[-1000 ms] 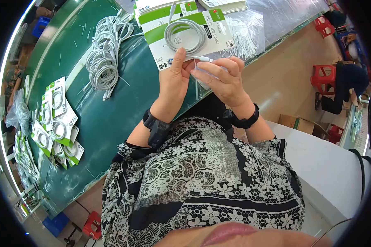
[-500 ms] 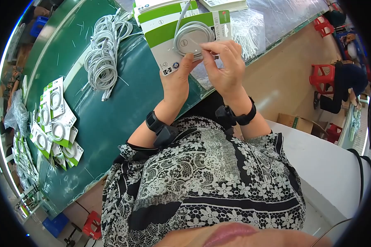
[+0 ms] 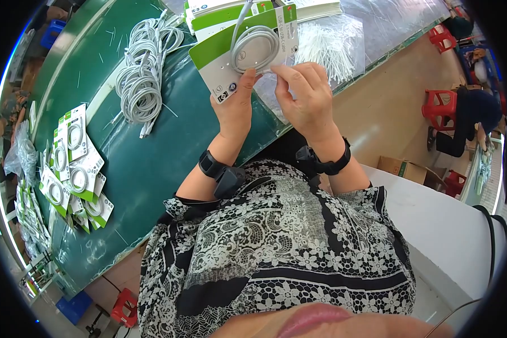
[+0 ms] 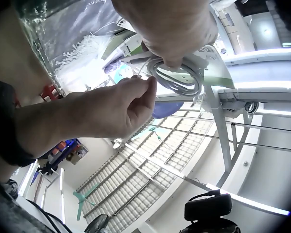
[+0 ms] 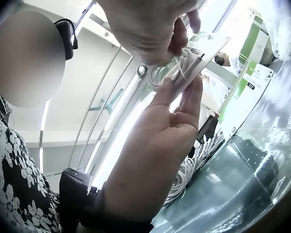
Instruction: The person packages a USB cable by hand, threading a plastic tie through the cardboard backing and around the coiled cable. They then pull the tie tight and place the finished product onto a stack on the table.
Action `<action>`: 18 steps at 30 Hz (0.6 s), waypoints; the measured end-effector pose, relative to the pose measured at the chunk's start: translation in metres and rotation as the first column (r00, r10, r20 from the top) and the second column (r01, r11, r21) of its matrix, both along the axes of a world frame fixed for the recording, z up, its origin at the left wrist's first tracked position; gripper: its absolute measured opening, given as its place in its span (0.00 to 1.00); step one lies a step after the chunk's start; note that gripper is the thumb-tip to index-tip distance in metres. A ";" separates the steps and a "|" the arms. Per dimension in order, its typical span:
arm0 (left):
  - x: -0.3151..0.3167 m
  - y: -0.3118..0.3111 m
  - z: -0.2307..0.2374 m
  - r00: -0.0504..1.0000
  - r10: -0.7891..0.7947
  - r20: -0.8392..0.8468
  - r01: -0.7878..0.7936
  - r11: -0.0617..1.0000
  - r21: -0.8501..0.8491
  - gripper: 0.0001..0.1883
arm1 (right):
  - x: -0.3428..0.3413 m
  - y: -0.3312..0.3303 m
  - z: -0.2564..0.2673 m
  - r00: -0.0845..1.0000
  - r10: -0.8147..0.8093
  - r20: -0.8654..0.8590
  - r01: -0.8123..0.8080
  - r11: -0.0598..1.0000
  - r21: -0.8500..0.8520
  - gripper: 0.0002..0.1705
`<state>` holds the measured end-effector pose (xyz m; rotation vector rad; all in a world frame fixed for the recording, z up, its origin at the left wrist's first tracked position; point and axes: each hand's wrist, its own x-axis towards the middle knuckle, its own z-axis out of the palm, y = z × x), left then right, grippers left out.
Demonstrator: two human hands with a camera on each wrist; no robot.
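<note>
My left hand [image 3: 235, 107] holds a green-and-white printed packaging card [image 3: 211, 73], its thumb on the front face and fingers behind. A light grey USB-C cable coil [image 3: 274, 50] lies against the card, with one cable length running up from it. At the coil's lower edge, my right hand [image 3: 308, 101] brings thumb and forefinger together. In the right wrist view a thin white tie [image 5: 180, 68] crosses the coil beside those fingertips, and in the left wrist view the pinch sits right at it.
A bundle of coiled cables [image 3: 143, 84] lies on the green table [image 3: 169, 158]. Left of it are overlapping cards with cables [image 3: 79, 174]. Behind the held card stand stacked cards [image 3: 208, 10]; a heap of white ties [image 3: 335, 48] lies to the right. Red stools [image 3: 440, 107] stand beyond the table edge.
My right hand has gone from the cable's connector end to the coil's lower edge. The left hand with the card has tilted and shifted slightly left.
</note>
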<state>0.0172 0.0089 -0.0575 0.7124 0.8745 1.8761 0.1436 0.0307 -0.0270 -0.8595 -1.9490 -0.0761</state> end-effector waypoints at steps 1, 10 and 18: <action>-0.001 0.000 -0.001 1.000 0.009 -0.007 -0.009 1.000 0.003 0.16 | -0.001 0.000 0.000 1.000 0.009 0.004 -0.009 1.000 -0.001 0.18; -0.002 -0.004 -0.008 0.998 -0.015 0.057 0.017 0.999 -0.041 0.16 | -0.016 0.012 -0.009 0.975 0.179 -0.135 -0.177 0.984 0.023 0.24; -0.010 -0.002 -0.006 0.996 -0.010 0.091 0.011 1.000 -0.003 0.19 | -0.018 0.015 -0.007 0.985 0.149 -0.088 -0.141 0.986 0.089 0.17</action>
